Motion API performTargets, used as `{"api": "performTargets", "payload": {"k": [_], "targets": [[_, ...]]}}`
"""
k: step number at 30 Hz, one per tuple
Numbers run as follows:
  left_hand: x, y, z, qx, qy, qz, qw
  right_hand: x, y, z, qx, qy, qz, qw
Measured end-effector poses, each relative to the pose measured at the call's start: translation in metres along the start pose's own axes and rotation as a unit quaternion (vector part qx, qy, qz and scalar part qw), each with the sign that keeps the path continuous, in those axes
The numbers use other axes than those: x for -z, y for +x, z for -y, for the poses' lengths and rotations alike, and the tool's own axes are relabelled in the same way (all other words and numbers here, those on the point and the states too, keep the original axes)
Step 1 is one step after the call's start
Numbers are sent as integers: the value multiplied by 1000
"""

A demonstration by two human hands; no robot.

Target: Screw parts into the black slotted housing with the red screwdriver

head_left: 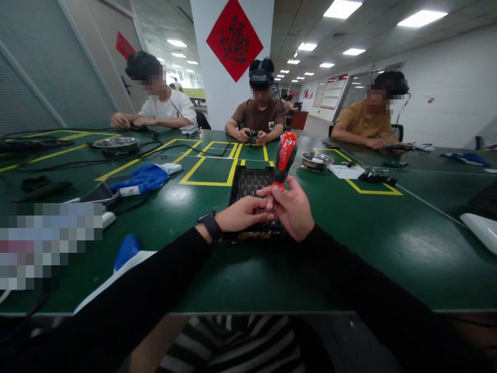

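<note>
My right hand (295, 210) is closed on a red and black screwdriver (285, 158), its fingers and thumb at the collar below the handle. The handle points up and the shaft is mostly hidden by my fingers. My left hand (243, 213) meets the right one just below, fingers drawn together near the screwdriver's lower end; what they pinch, if anything, is hidden. Under both hands lies a black plastic case (252, 178) with a textured inside. Small brownish parts (254, 234) show along its near edge. A dark watch sits on my left wrist.
Blue and white cloths (145, 177) and black cables lie to the left. Metal bowls (116, 144) stand on both sides of the green table (202, 277). White paper (345, 171) and black parts (378, 176) lie at the right. Three people sit across, holding small objects.
</note>
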State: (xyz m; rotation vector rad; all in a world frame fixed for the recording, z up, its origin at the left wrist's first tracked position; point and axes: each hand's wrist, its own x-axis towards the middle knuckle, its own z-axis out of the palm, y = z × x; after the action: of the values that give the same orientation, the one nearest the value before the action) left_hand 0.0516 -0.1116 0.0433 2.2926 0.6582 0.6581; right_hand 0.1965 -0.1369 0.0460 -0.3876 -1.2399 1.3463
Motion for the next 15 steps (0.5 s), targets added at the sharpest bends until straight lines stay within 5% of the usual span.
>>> {"api": "performTargets", "payload": {"k": [15], "targets": [[0,-1,-1,13,-6,9,1000,-4,-1,9,-21,22,7,1000]]}}
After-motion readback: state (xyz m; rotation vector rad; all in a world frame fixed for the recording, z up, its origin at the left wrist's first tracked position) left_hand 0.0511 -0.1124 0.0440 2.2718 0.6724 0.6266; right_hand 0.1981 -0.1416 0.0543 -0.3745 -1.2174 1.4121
